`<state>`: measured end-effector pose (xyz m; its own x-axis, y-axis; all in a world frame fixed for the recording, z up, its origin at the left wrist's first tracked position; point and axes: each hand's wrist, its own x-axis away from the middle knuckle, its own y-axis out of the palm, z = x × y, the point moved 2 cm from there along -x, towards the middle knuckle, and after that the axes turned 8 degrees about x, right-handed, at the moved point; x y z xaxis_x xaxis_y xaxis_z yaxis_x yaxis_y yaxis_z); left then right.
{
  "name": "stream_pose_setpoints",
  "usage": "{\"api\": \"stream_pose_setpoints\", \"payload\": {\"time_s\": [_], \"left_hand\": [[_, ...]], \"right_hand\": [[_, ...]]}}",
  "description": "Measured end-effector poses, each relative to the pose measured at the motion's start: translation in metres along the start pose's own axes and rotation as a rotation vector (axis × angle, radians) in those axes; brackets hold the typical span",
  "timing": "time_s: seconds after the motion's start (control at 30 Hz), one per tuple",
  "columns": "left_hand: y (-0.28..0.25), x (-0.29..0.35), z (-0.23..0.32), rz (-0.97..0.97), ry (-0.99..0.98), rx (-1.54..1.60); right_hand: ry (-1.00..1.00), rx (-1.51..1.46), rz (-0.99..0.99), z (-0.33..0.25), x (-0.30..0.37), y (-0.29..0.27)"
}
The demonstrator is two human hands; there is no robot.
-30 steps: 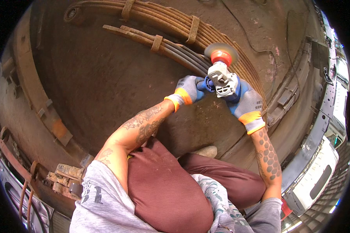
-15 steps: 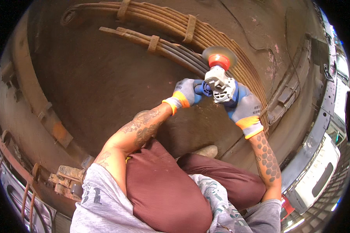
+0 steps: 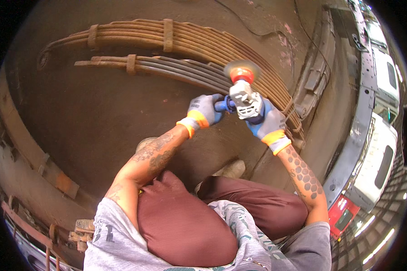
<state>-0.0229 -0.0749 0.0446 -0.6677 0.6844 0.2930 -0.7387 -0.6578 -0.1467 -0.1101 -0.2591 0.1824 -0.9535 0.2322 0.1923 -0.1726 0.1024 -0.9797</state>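
An angle grinder (image 3: 244, 95) with a white head and an orange-red cup brush at its front is held between both my gloved hands. The brush's rim is smeared by spinning and lies over the smaller leaf spring (image 3: 181, 74), partly covering its bars; whether it touches them I cannot tell. My left hand (image 3: 206, 109) is closed around the blue side handle. My right hand (image 3: 269, 121) wraps the grinder's body from the right. Behind the smaller stack runs a larger rusty leaf spring (image 3: 199, 40) with clamp bands. Some bars of the smaller one look bare grey, others rust-brown.
A long rusty beam (image 3: 27, 140) lies along the left. A thin dark cable (image 3: 244, 29) curves over the brown floor beyond the springs. On the right are a metal channel (image 3: 319, 67), a grey perforated frame rail (image 3: 359, 131) and white vehicle cabs (image 3: 377, 167).
The view has shifted, so the springs appear lower and further left, with more of the vehicles at right showing. Both hands keep their grip, and the brush remains over the smaller spring.
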Motion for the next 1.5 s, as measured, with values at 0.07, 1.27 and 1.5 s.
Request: {"api": "stream_pose_setpoints", "payload": {"time_s": [0.07,1.27,1.5], "left_hand": [[-0.004,0.003,-0.004,0.002,0.029,-0.002],[-0.009,0.008,-0.007,0.060,0.016,0.173],[-0.025,0.004,-0.003,-0.011,-0.072,0.148]], "right_hand": [[-0.067,0.018,0.029,-0.008,-0.004,-0.003],[0.046,0.243,-0.269,-0.035,-0.023,-0.027],[0.049,0.280,-0.269,-0.052,-0.037,-0.036]]}}
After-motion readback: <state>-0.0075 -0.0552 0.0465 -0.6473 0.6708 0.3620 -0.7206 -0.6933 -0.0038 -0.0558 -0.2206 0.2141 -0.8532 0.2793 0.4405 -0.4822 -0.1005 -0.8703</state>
